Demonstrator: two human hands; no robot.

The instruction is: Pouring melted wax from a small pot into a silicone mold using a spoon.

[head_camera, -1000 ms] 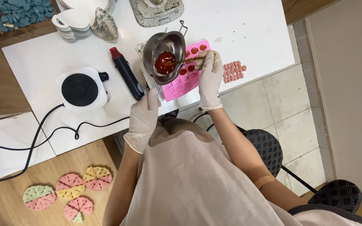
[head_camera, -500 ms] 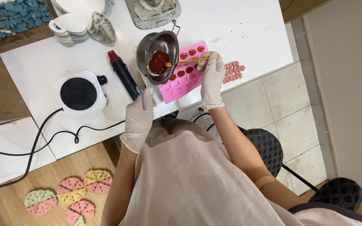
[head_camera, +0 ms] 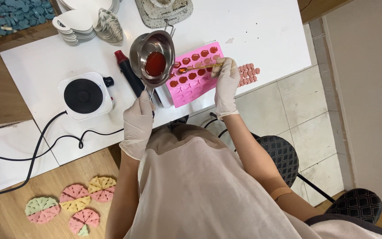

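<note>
Pot (head_camera: 152, 56) of red liquid hangs over the pink mold's (head_camera: 194, 75) left edge, its handle gripped in the gloved left hand (head_camera: 139, 116). Right hand (head_camera: 226, 79) pinches a spoon (head_camera: 198, 67) above the mold. Hotplate (head_camera: 85, 94) sits left of the mold.

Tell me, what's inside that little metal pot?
The pot, held by its handle in the left hand, holds a pool of dark red liquid. The liquid hides the bottom. The right hand holds a spoon over the pink mould.

Bare tabletop (head_camera: 261, 26) beyond pink mould (head_camera: 190, 79)
</note>
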